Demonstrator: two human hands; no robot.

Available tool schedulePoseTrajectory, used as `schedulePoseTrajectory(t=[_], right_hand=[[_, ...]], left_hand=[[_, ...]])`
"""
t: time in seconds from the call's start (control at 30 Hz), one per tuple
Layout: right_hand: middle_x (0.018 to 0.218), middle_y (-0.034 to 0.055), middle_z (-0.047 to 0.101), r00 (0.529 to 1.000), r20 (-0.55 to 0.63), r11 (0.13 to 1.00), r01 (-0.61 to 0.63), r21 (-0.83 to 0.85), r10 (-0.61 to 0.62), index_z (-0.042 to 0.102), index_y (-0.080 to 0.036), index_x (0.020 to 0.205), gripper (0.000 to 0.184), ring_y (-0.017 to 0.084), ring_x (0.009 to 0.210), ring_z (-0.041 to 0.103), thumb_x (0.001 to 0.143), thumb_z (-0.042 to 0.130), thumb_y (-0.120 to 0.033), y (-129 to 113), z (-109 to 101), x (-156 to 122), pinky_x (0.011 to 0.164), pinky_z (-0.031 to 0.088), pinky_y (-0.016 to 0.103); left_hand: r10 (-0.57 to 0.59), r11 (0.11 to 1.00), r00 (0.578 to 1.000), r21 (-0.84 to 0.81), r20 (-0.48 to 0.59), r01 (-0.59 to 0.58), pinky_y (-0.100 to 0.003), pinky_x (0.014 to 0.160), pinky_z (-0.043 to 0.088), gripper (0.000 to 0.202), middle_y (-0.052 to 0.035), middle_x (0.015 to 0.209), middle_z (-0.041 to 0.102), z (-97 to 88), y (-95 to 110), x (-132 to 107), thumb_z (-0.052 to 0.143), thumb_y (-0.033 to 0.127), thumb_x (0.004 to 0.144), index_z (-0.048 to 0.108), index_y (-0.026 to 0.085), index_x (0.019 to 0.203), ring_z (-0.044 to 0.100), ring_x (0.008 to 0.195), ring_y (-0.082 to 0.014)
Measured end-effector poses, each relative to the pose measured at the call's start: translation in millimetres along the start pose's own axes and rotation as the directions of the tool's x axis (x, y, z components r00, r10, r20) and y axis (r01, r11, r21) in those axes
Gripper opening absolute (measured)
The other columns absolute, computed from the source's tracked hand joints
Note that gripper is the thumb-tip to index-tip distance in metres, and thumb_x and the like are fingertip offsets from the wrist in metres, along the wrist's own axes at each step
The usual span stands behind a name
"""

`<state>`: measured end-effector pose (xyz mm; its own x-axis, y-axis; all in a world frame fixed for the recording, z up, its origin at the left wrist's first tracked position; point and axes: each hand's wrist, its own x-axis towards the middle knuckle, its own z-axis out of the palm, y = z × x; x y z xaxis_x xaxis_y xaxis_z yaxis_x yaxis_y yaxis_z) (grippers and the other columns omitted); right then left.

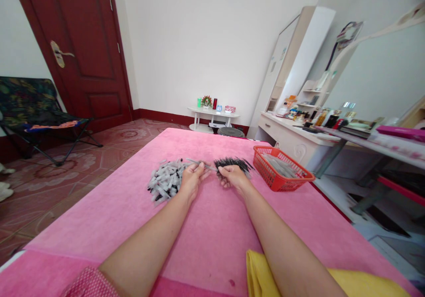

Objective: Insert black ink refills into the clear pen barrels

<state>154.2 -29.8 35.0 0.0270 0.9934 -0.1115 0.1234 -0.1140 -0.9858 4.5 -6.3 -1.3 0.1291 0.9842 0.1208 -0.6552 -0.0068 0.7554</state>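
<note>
Thin rod [203, 164] pinched by both hands; clear caps [165, 180] left, black pile [232, 163] behind, red basket [282, 167] right.

Pink-covered bed [206, 244] carries clear tubes [165, 181], probably black refills [232, 163], red basket [300, 179].

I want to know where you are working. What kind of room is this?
Probably a bedroom at home. A dressing table crowded with bottles stands under a big mirror, the hands work on a soft pink cover, and a folding chair sits by the red door.
</note>
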Motion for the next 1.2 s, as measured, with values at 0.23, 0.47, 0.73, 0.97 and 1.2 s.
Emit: schedulePoseTrajectory(t=[0.23,0.47,0.73,0.97,1.2], right_hand=[[0.051,-0.0019,0.059,0.999,0.008,0.999,0.042,0.004,-0.042,0.058,-0.012,0.075,0.012,0.007,0.037,0.051,0.073,0.065,-0.023,0.9,-0.5,1.1,0.033,0.039,0.015],[0.042,-0.0029,0.053,0.992,-0.004,0.991,0.126,-0.051,-0.127,0.057,-0.011,0.064,0.019,0.005,0.031,0.044,0.072,0.065,-0.026,5.8,0.0,4.9,0.031,0.034,0.014],[0.041,-0.0018,0.053,0.997,0.020,0.996,0.074,-0.045,-0.073,0.056,-0.012,0.059,0.024,0.005,0.031,0.045,0.074,0.063,-0.029,3.5,-0.9,2.7,0.031,0.034,0.013],[0.052,0.0001,0.060,0.998,0.062,1.000,0.010,0.018,-0.011,0.059,-0.012,0.070,0.016,0.007,0.038,0.051,0.071,0.066,-0.026,1.9,-0.9,-0.1,0.035,0.041,0.015],[0.048,-0.0012,0.060,0.995,-0.032,0.995,0.100,0.021,-0.099,0.061,-0.011,0.070,0.011,0.007,0.036,0.050,0.062,0.069,-0.014,3.0,-12.8,4.3,0.035,0.041,0.015]], left_hand=[[-0.006,1.000,1.000,0.015,-0.006,0.006,-0.032,0.076,0.052,0.027,-0.0090,0.086,0.069,0.1,0.3,-0.8,0.074,0.030,0.065,0.063,0.011,0.080,0.065,0.073,-0.0157],[-0.005,1.000,1.000,0.020,0.001,0.005,-0.033,0.078,0.052,0.026,-0.0088,0.084,0.069,-0.7,-0.6,-0.1,0.072,0.030,0.067,0.062,0.011,0.082,0.065,0.074,-0.0162],[-0.013,1.000,1.000,0.023,0.005,0.013,-0.034,0.079,0.051,0.026,-0.0091,0.085,0.069,-1.3,-1.1,0.3,0.072,0.029,0.067,0.062,0.011,0.082,0.066,0.077,-0.0174],[-0.015,1.000,1.000,0.024,-0.009,0.015,-0.035,0.079,0.052,0.026,-0.0089,0.086,0.069,2.0,1.8,-2.3,0.073,0.030,0.066,0.062,0.011,0.080,0.065,0.075,-0.0166],[0.002,1.000,1.000,0.013,-0.031,-0.002,-0.034,0.079,0.051,0.027,-0.0086,0.087,0.069,0.7,1.9,-1.2,0.073,0.031,0.065,0.061,0.012,0.080,0.066,0.078,-0.0171]])
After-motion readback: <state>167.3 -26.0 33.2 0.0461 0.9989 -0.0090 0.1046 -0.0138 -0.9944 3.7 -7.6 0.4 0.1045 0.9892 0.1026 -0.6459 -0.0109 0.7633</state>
